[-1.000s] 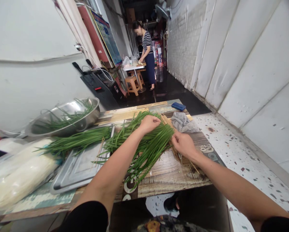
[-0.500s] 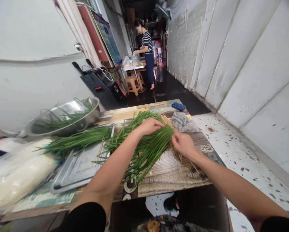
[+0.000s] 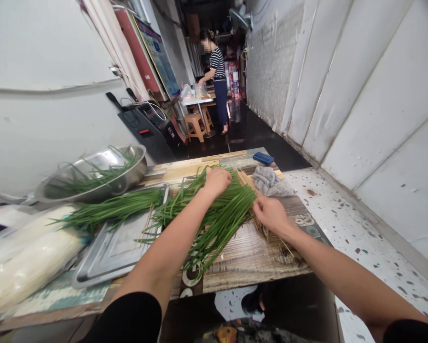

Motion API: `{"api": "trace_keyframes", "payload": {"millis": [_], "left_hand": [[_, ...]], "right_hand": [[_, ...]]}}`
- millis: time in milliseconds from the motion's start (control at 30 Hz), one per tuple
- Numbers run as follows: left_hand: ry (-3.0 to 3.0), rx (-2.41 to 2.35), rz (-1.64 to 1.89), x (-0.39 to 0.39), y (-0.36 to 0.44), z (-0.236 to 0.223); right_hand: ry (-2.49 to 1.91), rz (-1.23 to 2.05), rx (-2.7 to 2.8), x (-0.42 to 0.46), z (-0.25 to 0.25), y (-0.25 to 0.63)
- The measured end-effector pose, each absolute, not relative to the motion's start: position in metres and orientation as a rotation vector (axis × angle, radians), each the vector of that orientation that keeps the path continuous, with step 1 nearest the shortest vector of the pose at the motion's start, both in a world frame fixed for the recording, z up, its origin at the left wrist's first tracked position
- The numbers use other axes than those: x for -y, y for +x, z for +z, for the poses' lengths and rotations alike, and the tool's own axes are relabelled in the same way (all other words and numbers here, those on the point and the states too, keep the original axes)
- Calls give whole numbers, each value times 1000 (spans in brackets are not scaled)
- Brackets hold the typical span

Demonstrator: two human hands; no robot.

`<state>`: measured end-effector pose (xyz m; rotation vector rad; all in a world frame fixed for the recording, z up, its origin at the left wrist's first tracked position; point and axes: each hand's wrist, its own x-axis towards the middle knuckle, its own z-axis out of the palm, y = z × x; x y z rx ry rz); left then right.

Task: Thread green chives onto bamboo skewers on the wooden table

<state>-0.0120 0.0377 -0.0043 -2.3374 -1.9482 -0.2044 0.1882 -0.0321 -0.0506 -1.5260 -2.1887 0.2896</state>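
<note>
**Two hands at work on a heap of garlic chives**

On a worn wooden table (image 3: 249,259) in a narrow passage, greens lie sorted left to right. Farthest left sits a steel basin (image 3: 92,174) holding a few loose leaves; beside it, a flat metal tray (image 3: 117,247) carries a laid-out bundle of chives (image 3: 114,209). At centre, the left hand (image 3: 217,180) rests knuckles-up on the far side of the main chive pile (image 3: 217,219), its fingers curled down and closed into the leaves; what they grip underneath cannot be seen. Just right of it, the right hand (image 3: 270,213) meets the cut ends of the same pile, thumb and fingertips drawn together in a pinch on the stems, above a sheaf of bamboo skewers (image 3: 271,233). Beyond lie a grey rag (image 3: 269,180) and a blue case (image 3: 263,157). Down the passage, another person (image 3: 217,81) stands at a small table.
</note>
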Motion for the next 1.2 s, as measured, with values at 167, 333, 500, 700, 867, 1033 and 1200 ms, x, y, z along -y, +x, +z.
{"api": "trace_keyframes", "payload": {"millis": [167, 333, 500, 700, 867, 1033, 1200], "left_hand": [[-2360, 2038, -405, -35, -10, -2], [-2408, 2180, -580, -30, -3, 3], [-2450, 2207, -605, -28, -2, 4], [-2503, 2237, -630, -27, -5, 0], [-2538, 2225, -686, -27, -8, -3], [-2523, 2247, -702, -26, -8, -4], [-2604, 2099, -570, -14, -4, -1]], "right_hand": [[-1510, 297, 2181, 32, -50, 188], [-1503, 301, 2181, 33, -49, 188], [-1507, 307, 2176, 33, -50, 188], [-1503, 290, 2181, 32, -51, 188], [-1508, 298, 2187, 32, -51, 187], [-1520, 310, 2194, 32, -50, 187], [-1505, 285, 2200, 33, -50, 188]]}}
